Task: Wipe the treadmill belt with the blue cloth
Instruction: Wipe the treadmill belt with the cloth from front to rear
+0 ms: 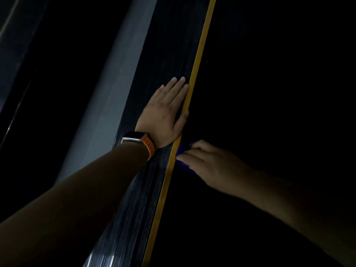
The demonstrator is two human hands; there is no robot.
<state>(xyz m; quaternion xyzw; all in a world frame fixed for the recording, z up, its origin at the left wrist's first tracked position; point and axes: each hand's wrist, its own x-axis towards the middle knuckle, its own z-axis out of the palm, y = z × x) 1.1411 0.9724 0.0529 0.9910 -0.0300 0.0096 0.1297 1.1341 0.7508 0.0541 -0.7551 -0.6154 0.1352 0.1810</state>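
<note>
Grey band (107,93): pale, running along the left of the treadmill.
Side rail (134,218): dark and ribbed, between the grey band and the stripe.
Watch (134,137): orange strap, worn on the left wrist.
Left hand (165,112): laid flat on the side rail with straight fingers, gripping nothing, touching the stripe.
Yellow stripe (200,45): thin, edging the rail.
Blue cloth (185,165): on the belt just right of the stripe, mostly covered.
Right hand (210,162): spread palm-down over the cloth, pressing, not clenched.
Treadmill belt (269,93): black, in deep shadow.
</note>
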